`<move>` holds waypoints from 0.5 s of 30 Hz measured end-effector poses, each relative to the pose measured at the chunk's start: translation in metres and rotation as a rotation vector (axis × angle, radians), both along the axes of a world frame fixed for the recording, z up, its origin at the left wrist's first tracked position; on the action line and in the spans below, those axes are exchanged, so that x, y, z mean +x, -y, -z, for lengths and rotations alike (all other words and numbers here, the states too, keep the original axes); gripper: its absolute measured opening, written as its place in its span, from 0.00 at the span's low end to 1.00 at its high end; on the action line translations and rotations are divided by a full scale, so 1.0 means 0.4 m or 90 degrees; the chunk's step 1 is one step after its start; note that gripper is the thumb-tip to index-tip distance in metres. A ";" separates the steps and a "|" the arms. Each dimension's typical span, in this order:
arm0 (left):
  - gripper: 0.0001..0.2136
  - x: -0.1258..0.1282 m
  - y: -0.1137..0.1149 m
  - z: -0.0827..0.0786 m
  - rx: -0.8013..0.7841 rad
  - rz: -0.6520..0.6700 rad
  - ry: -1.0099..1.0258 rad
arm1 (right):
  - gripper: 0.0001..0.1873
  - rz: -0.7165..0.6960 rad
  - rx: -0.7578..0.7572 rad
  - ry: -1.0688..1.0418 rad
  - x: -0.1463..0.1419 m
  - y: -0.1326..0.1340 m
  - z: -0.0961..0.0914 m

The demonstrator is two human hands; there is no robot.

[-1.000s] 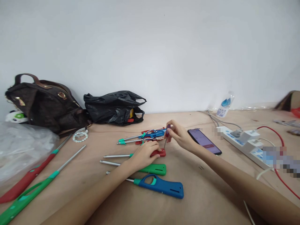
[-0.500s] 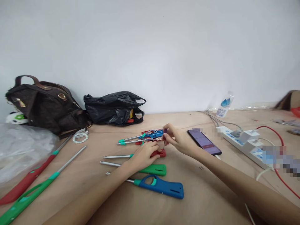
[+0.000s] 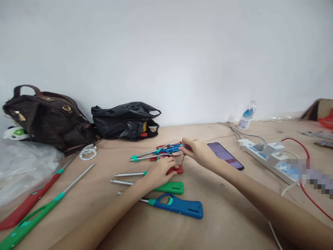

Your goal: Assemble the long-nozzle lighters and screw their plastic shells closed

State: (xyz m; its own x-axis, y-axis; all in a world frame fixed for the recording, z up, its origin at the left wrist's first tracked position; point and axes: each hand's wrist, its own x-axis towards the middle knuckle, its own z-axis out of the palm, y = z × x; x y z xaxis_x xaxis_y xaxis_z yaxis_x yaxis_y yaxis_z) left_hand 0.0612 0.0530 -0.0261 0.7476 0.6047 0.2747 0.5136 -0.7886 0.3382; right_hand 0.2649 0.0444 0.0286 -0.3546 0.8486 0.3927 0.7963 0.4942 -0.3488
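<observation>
My left hand point(image 3: 162, 171) lies over a red long-nosed gas lighter point(image 3: 179, 169), fingers curled on its handle and pinning it to the table. In my right hand point(image 3: 199, 152) is a thin screwdriver point(image 3: 182, 160); the fingers cover its handle, and the shaft points down at the red handle's end. Whether the tip sits in a screw is too small to tell. Nearer to me lie a green lighter point(image 3: 170, 188) and a blue lighter point(image 3: 179, 206). Beyond my hands is a pile of opened lighters point(image 3: 166, 150) with wires and blue and red shells.
A phone point(image 3: 226, 156) and a white power strip point(image 3: 265, 159) with cables lie at right, near a water bottle point(image 3: 247, 116). At left are a dark backpack point(image 3: 57, 121), a black plastic bag point(image 3: 125, 121), a beaded bracelet point(image 3: 87, 153) and another green lighter point(image 3: 36, 217).
My right hand has turned over the screwdriver, its fingers now hiding the purple handle, and the shaft leans more to the right. My left hand stays on the red lighter. The view shifted slightly.
</observation>
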 end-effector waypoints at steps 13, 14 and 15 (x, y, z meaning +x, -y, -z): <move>0.03 -0.003 -0.004 0.008 0.007 0.021 0.014 | 0.09 -0.036 0.046 0.494 -0.030 0.037 -0.114; 0.04 -0.003 -0.004 0.007 0.005 0.019 0.016 | 0.10 -0.039 0.040 0.524 -0.034 0.035 -0.118; 0.04 -0.002 -0.003 0.006 0.005 0.018 0.019 | 0.11 -0.044 0.040 0.546 -0.037 0.033 -0.122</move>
